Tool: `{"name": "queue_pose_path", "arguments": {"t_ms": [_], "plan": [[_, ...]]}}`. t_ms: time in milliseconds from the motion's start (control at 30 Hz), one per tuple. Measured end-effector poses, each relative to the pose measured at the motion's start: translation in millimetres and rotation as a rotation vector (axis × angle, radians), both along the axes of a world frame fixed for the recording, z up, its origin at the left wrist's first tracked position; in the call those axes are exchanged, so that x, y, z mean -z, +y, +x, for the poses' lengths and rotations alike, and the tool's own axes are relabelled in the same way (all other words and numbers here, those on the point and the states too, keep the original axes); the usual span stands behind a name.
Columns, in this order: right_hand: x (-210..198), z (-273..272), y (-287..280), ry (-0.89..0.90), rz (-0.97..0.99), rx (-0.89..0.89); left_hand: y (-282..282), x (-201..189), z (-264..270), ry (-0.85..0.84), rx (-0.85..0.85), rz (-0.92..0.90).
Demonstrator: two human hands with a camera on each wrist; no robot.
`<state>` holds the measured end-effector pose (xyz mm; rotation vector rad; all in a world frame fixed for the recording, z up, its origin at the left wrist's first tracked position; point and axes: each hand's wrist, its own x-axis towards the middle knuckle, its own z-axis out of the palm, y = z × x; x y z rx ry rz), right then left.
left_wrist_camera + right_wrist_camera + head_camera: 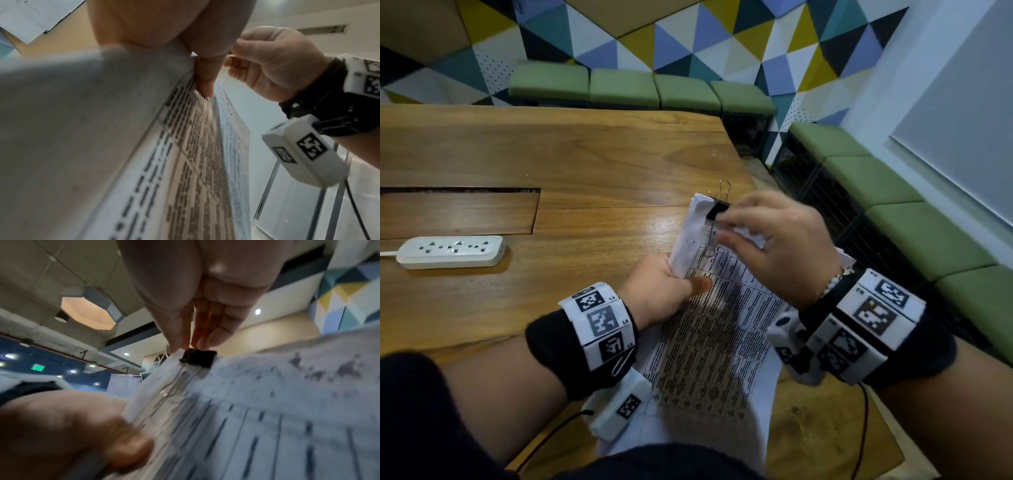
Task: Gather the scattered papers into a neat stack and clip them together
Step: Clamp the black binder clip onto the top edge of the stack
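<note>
The papers (709,329) are already gathered into one stack, held up just above the near edge of the table (551,164). The left hand (664,291) has its fingers and thumb curled tight around the stack's side. The black clip (717,209) sits on the top edge of the papers, and the right hand (774,240) pinches it there. The job looks almost done; what seems left is letting go of the clip and folding down its wire handle.

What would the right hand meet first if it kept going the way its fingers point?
The black binder clip on the paper stack; the right hand has its fingertips practically at it already, though contact is unclear.
</note>
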<state>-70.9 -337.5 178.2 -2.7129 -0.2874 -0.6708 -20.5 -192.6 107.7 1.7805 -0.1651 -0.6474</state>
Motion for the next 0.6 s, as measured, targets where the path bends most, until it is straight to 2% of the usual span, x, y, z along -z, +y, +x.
{"name": "queue_pose_path", "arguments": {"t_ms": [67, 200, 400, 533, 600], "plan": [[-6, 7, -7, 0.029, -0.047, 0.037, 0, 0, 0, -0.002, 0.006, -0.013], [-16, 16, -8, 0.385, -0.067, 0.109, -3, -1, -5, -0.052, 0.049, -0.041], [-16, 29, -16, 0.588, 0.04, 0.071, -2, 3, -6, -0.084, 0.08, -0.063], [-14, 30, -57, 0.721, -0.075, 0.203, 8, 7, 9, -0.026, 0.027, -0.078], [-4, 24, -81, 0.699, 0.111, 0.28, 13, 9, 17, 0.005, 0.01, -0.092]]}}
